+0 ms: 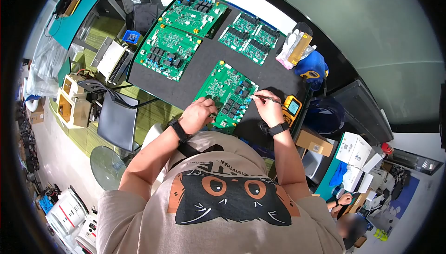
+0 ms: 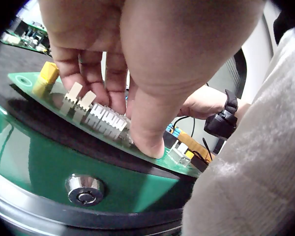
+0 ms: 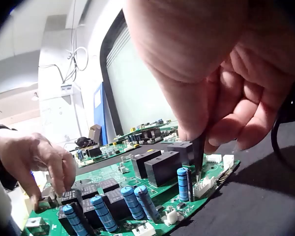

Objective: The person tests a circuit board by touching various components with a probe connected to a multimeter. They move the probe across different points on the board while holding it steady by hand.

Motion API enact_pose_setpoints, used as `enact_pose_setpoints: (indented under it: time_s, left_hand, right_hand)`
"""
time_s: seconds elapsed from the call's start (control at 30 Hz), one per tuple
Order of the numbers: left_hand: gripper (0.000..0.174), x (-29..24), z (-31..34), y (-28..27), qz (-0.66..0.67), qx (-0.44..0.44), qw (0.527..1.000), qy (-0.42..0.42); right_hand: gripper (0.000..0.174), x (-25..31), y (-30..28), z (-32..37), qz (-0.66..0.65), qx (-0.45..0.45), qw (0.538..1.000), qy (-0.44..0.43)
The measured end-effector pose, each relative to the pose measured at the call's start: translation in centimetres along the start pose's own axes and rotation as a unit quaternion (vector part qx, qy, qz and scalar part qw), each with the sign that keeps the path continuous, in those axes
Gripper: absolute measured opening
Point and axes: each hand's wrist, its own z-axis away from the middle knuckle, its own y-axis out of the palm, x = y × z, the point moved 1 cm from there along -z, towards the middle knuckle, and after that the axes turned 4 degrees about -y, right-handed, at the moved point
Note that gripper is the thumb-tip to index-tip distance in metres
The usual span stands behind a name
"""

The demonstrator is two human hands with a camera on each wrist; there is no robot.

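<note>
The green circuit board [image 1: 219, 84] lies before the person, carrying black relays [image 3: 164, 167], upright blue cylindrical parts [image 3: 104, 214] and white connectors [image 2: 107, 120]. At its left edge, my left hand [image 1: 199, 113] holds the board, with bent fingers over it and the thumb [image 2: 148, 140] down beside the connectors. My right hand [image 1: 269, 111] pinches a slim dark pointed tool [image 3: 200, 152]. Its tip points down at a white connector [image 3: 204, 187] near the board's right edge, beside a blue part. An orange handheld meter [image 1: 291, 106] with a lit display sits just right of this hand.
Two large green boards [image 1: 191, 14] lie at the table's far left, and a panel of smaller boards [image 1: 250, 36] is at the back. White gloves [image 1: 290, 45], a tape roll and a blue tape dispenser [image 1: 312, 68] stand at the back right. Another person's hand [image 1: 344, 199] shows lower right.
</note>
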Motion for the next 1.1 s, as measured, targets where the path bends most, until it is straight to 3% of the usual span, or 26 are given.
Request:
enact_pose_setpoints:
  time_s: [0.6,0.67,1.1]
  left_hand:
    - [0.036,-0.2,-0.2,-0.1,-0.005,0.007,1.0,-0.007]
    - [0.036,-0.2,-0.1,-0.2,-0.006,0.008,1.0,-0.007]
    - [0.035,-0.3,-0.2,-0.2,-0.001,0.003,1.0,0.0]
  right_hand:
    - [0.008,0.6,0.1,-0.5,0.003,0.001,1.0,0.016]
    - [0.007,0.0,0.4,-0.6,0.023,-0.002,0.999,-0.028]
    - [0.004,1.0,0.5,-1.2,0.071,0.009,0.997,-0.036]
